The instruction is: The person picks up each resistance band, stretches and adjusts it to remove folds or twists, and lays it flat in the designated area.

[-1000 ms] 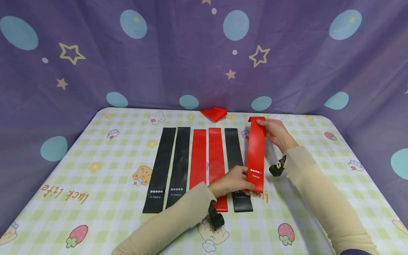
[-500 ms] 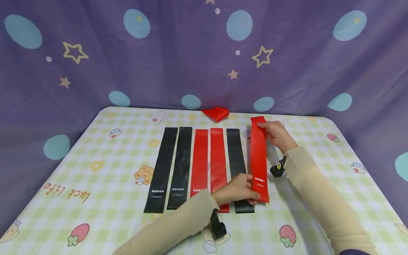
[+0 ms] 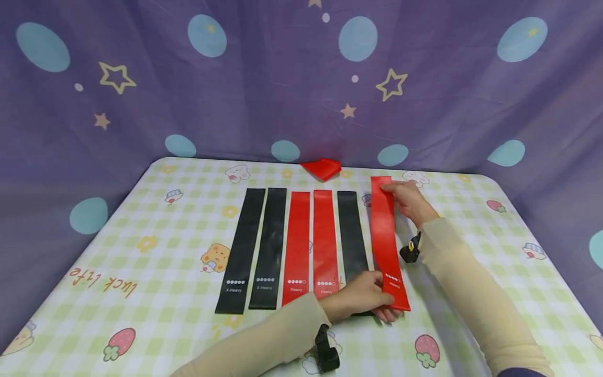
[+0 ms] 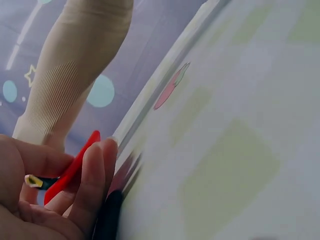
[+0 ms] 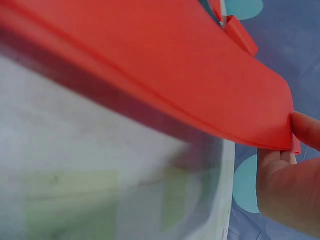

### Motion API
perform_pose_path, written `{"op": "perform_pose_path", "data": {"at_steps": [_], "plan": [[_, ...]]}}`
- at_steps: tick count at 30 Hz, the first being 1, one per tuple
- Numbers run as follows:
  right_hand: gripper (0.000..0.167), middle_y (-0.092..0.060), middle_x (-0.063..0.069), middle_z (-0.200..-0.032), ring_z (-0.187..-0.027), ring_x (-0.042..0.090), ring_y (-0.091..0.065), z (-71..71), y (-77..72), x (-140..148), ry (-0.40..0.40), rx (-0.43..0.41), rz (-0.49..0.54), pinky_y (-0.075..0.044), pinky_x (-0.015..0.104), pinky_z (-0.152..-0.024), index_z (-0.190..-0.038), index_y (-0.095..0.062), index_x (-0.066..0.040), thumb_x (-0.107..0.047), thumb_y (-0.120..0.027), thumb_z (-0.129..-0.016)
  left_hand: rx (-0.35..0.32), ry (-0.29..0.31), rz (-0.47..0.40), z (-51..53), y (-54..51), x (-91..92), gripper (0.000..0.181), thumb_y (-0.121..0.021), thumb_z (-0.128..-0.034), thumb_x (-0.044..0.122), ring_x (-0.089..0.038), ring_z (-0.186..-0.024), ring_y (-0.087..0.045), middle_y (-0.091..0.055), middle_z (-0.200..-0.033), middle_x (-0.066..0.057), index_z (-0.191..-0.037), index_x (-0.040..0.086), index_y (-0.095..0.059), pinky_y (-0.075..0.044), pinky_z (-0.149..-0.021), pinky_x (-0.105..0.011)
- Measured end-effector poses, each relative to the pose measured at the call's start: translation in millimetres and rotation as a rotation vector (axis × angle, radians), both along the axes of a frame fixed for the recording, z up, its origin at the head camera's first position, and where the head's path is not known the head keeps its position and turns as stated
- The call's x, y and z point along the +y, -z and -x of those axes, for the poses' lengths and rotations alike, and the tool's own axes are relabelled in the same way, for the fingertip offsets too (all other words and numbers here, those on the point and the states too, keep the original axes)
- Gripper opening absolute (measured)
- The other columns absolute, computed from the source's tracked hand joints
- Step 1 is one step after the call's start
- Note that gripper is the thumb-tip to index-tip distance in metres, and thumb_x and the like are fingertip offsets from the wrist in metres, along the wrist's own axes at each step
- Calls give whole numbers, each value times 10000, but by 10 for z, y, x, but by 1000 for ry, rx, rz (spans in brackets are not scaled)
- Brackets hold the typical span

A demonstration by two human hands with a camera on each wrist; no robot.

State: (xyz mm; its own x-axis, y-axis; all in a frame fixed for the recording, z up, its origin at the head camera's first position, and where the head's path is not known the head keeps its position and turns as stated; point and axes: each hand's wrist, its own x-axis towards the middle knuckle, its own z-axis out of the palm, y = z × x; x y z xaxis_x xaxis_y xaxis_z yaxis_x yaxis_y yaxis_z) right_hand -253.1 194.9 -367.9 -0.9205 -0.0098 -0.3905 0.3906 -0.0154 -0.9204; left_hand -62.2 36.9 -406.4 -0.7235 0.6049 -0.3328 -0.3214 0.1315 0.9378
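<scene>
A red resistance band [image 3: 383, 230] marked "Heavy" is stretched lengthwise between both hands at the right end of a row of bands. Its near end is pinched by my left hand [image 3: 365, 297], thumb on top and fingers beneath. My right hand [image 3: 409, 198] pinches the far end from the right side. In the right wrist view the red band [image 5: 200, 75] stands a little off the cloth, with a shadow under it. The left wrist view shows the band's edge [image 4: 72, 170] between thumb and fingers. A black band [image 3: 352, 230] lies just left, its near end partly hidden by my left hand.
Left of that lie two red bands [image 3: 297, 235] [image 3: 325, 235] and two black "X-Heavy" bands [image 3: 241, 246] [image 3: 270, 246], flat and side by side. A crumpled red band [image 3: 322, 169] sits at the table's back edge. A purple curtain [image 3: 264, 94] hangs behind the checked tablecloth [image 3: 155, 283].
My left hand has moved toward me and slightly right, drawing the band's near end along and down. The far end, folded over earlier, now lies straight. My right hand has barely moved.
</scene>
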Motion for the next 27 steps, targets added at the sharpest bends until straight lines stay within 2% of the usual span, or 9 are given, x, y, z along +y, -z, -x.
{"op": "perform_pose_path", "data": {"at_steps": [2, 4, 7, 13, 14, 17, 20, 23, 27], "plan": [[408, -558, -116, -751, -735, 53, -513, 23, 37, -17, -30, -9, -56, -468, 111, -648, -1326, -472, 29, -107, -519, -944, -7, -9, -4, -30, 8, 25, 76, -561, -912, 20, -213, -614, -697, -716, -865, -229, -971, 48, -522, -558, -553, -247], [517, -536, -104, -810, -769, 59, -499, 42, 79, -33, -65, -13, -111, -458, 108, -659, -1411, -372, 66, -127, -506, -950, -12, -12, -2, -51, 10, 43, 69, -550, -915, 16, -261, -659, -711, -713, -886, -239, -963, 48, -512, -551, -543, -237], [521, -506, -80, -847, -765, 64, -490, 68, 122, -45, -84, -26, -155, -448, 114, -652, -1411, -377, 61, -140, -515, -951, -26, -12, 6, -76, 3, 63, 54, -535, -918, 12, -308, -727, -717, -710, -905, -242, -955, 34, -503, -531, -524, -213], [428, -451, -92, -676, -561, 42, -410, 80, 166, -20, -131, -22, -213, -356, 155, -538, -1336, -390, 47, -121, -501, -958, -58, -6, 21, -116, -26, 64, 60, -539, -918, 32, -227, -676, -710, -727, -886, -192, -959, 57, -503, -478, -498, -176], [441, -453, -89, -690, -556, 33, -412, 81, 167, -13, -147, -19, -225, -360, 150, -540, -1348, -375, 51, -124, -494, -961, -64, -10, 22, -122, -29, 63, 62, -539, -918, 35, -218, -670, -708, -729, -881, -185, -958, 64, -502, -476, -497, -176], [537, -495, -41, -835, -588, 7, -472, 87, 169, 16, -184, -25, -219, -424, 120, -580, -1436, -275, 58, -121, -471, -970, -80, -16, 20, -141, -30, 67, 49, -528, -916, 29, -212, -657, -705, -728, -875, -188, -949, 50, -498, -471, -489, -173], [608, -494, 9, -1034, -693, -5, -541, 86, 159, 47, -210, -31, -204, -485, 126, -668, -1484, -178, 54, -120, -461, -975, -89, -15, 14, -162, -27, 83, 42, -502, -913, 17, -195, -631, -698, -723, -880, -209, -910, 52, -478, -461, -468, -168], [606, -526, -14, -978, -692, 1, -535, 89, 148, 85, -224, -27, -197, -489, 140, -684, -1478, -185, 60, -115, -470, -973, -92, -19, 13, -182, -28, 97, 100, -477, -913, 7, -232, -648, -706, -716, -882, -231, -852, 77, -441, -448, -446, -166], [577, -552, -92, -837, -699, 9, -531, 88, 127, 120, -241, -2, -206, -496, 154, -708, -1460, -242, 74, -110, -481, -968, -111, -20, 11, -205, -45, 81, 148, -460, -930, 21, -335, -790, -713, -713, -899, -237, -818, 103, -409, -466, -460, -170]]}}
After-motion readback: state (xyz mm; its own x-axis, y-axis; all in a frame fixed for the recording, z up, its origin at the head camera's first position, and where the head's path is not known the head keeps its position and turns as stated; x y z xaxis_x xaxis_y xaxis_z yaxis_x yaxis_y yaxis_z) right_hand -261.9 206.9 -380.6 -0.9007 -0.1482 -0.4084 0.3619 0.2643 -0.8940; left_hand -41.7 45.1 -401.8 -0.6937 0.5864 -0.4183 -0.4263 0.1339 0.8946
